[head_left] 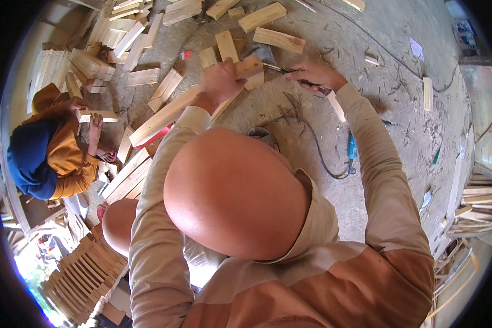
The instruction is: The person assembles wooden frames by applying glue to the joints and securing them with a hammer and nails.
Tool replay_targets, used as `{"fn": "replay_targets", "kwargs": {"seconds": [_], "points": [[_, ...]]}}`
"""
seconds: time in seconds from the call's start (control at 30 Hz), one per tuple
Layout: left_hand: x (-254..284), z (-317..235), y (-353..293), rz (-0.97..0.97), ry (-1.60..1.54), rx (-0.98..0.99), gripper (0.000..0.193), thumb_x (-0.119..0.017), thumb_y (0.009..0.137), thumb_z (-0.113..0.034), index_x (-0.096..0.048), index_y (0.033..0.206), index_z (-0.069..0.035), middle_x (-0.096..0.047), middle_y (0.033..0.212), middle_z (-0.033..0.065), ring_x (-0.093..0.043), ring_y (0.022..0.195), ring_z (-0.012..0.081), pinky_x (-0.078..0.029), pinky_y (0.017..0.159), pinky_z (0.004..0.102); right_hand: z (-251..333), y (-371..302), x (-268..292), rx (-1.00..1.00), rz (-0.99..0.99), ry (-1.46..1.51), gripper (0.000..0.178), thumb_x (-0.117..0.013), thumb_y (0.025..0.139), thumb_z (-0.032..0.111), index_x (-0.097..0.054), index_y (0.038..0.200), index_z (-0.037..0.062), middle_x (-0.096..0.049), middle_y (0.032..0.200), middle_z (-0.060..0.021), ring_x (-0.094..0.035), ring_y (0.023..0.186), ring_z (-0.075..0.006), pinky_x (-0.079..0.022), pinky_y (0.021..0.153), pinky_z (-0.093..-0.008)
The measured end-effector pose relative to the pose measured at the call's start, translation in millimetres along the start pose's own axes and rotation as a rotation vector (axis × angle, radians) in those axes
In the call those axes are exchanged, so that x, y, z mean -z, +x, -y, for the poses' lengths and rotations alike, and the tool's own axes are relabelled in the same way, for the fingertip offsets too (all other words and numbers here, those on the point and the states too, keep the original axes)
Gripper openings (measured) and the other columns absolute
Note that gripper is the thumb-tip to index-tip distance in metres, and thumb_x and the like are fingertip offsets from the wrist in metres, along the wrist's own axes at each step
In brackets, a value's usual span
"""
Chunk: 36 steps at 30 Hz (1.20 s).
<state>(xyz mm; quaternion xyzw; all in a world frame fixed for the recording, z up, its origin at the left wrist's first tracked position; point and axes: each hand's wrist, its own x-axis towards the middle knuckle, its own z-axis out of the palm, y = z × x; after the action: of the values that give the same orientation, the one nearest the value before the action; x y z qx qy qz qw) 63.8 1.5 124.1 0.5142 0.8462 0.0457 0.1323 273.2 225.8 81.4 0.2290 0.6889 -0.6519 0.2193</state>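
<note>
My left hand [221, 81] is closed around a short wooden block [249, 66], above other pieces of wood lying on the floor. To the right of it, my right hand [314, 75] is closed around a slim hand tool [276, 68]. The tool's metal end reaches left to the block's end, and a dark handle part shows under my fingers. Its exact kind is too small to make out. A long wooden board [164, 117] slants down to the left from beside my left wrist.
At left, a person [60, 147] in a blue head covering holds a wooden piece [98, 116]. A blue corded power tool [352, 147] lies right of my hands. Wood blocks [262, 17] and stacked timber [44, 76] surround the workplace; dark slivers litter the concrete floor [388, 87].
</note>
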Motion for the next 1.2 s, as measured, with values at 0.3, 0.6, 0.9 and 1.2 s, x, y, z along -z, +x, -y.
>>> {"fn": "replay_targets", "kwargs": {"seconds": [0.3, 0.6, 0.9, 1.2], "points": [[-1, 6, 2, -0.001, -0.023, -0.031, 0.052, -0.074, 0.082, -0.047, -0.058, 0.101, -0.001, -0.071, 0.090, 0.0236, -0.071, 0.086, 0.0415, -0.056, 0.076, 0.0504, -73, -21, -64, -0.005, -0.563, 0.276, 0.031, -0.060, 0.100, 0.035, -0.057, 0.094, 0.0051, -0.051, 0.058, -0.0020, -0.045, 0.039, -0.0111, -0.035, 0.037, -0.0295], [2, 4, 3, 0.015, 0.058, 0.025, 0.048, -0.071, 0.083, -0.045, -0.060, 0.100, -0.001, -0.072, 0.093, 0.0199, -0.072, 0.089, 0.0371, -0.057, 0.079, 0.0467, -205, -41, -118, 0.017, -1.221, -0.625, 0.027, -0.063, 0.095, 0.025, -0.061, 0.108, 0.0016, -0.065, 0.095, -0.0192, -0.064, 0.088, -0.0353, -0.052, 0.079, -0.0454], [5, 1, 4, 0.039, 0.062, 0.017, 0.056, -0.070, 0.081, -0.051, -0.060, 0.106, -0.002, -0.072, 0.094, 0.0217, -0.072, 0.088, 0.0381, -0.056, 0.077, 0.0488, -126, 77, -153, 0.142, -0.665, -0.914, 0.037, -0.059, 0.087, 0.011, -0.057, 0.122, -0.0004, -0.063, 0.102, -0.0217, -0.063, 0.094, -0.0409, -0.054, 0.079, -0.0485], [7, 6, 2, 0.041, -0.029, 0.050, 0.054, -0.071, 0.080, -0.048, -0.061, 0.107, -0.002, -0.072, 0.093, 0.0215, -0.071, 0.089, 0.0386, -0.057, 0.078, 0.0484, -92, 86, -122, 0.360, -1.000, -0.627, 0.024, -0.059, 0.085, 0.000, -0.062, 0.109, 0.0024, -0.066, 0.093, -0.0158, -0.066, 0.084, -0.0348, -0.052, 0.069, -0.0460]]}}
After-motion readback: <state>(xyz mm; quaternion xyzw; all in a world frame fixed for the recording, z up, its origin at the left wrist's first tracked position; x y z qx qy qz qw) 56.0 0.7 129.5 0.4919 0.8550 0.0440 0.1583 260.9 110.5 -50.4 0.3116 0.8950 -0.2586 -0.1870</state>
